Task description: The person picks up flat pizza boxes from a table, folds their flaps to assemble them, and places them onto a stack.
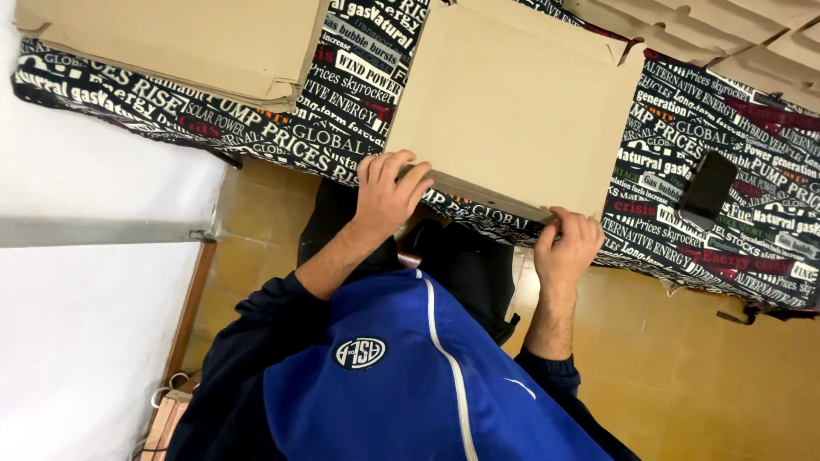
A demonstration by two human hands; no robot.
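Your blue jacket with its white piping fills the view at 6 o'clock, closest to the lens, because you are leaning over the table edge with both arms stretched forward.

Beyond it, from 9 o'clock across to 3 o'clock, runs the table, draped in a black cloth printed all over with white and red lettering. Ochre floor tiles show beneath its near edge.

On the cloth at 12 o'clock lies the flat cardboard sheet, pale tan, with its near edge overhanging the table toward you. That overhang seems to be why you can get your fingers under it. A second cardboard stack sits at 10 o'clock, well apart from the sheet, and more folded cardboard rests at 1 o'clock. Both look set aside so the middle stays free to work on.

Your left hand grips the sheet's near edge at its 7 o'clock corner. The fingers are close together and curled over the top, and the thumb is hidden below. Your right hand holds the same edge at its 5 o'clock corner, fingers bent and bunched on the lip. I cannot tell where that thumb is. With the two hands spread wide along one edge, the sheet likely stays level and does not twist.

A dark phone lies on the cloth at 3 o'clock, beside the sheet without touching it.
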